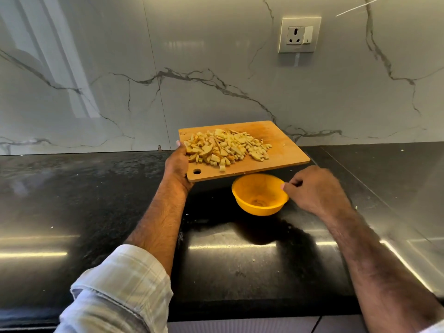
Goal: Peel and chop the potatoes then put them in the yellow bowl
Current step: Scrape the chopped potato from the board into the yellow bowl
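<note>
Potatoes Poised Over the Bowl

Board [276, 150], lifted by your left hand [177, 164] gripping its edge, carries the chopped potatoes [228, 146] above the yellow bowl [259, 194]. Your right hand [317, 188] pinches the bowl's rim. Transfer step: next, likely tilt and slide the pieces in.

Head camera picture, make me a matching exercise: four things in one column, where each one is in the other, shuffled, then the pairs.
Things:
1. chopped potatoes
2. cutting board
3. yellow bowl
4. wall socket

Places:
A. on the black counter, rim pinched by the right hand
B. on the marble backsplash
C. piled on the board
D. held above the bowl by the left hand

Pairs: 1-C, 2-D, 3-A, 4-B
</note>
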